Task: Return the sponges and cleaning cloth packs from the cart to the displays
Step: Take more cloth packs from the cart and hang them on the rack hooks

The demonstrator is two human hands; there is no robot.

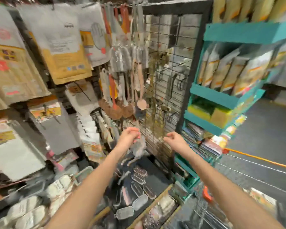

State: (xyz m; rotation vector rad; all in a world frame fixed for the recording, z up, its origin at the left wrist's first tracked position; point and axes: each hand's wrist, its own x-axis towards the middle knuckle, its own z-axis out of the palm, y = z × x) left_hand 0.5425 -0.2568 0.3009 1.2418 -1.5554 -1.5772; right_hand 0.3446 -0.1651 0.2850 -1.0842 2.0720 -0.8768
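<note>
The soft grey fluffy pack [139, 150] hangs low in front of the black wire grid panel [165, 90], just below the left hand [129, 136]; the fingers of this hand are curled together around the top of the pack and hold it there, though the blur hides the exact grip, and I cannot say if the pack is a cloth or a sponge kind. The right hand [175, 139] is just beside it, close to the grid; its fingers are loosely bent with the thumb near the forefinger, but I cannot tell if they pinch a hook, a wire or nothing. I judge that the step in hand is hanging this pack on a peg of the grid; the next move calls for finding the hole at the top of the pack and guiding it onto a free hook, and the right hand could steady that hook. Left of the grid hang long-handled brushes in grey and terracotta [120, 58], and further left large flat packs of grey cloth with yellow cards [59, 47]. To the right stands the teal shelf display [211, 95] with yellow-and-green block sponges [205, 110] on a lower level and upright cloth packs [228, 71] above. The silver wire cart [210, 214] with its orange handle bar [257, 158] is at the lower right; what it holds is too blurred to name.
</note>
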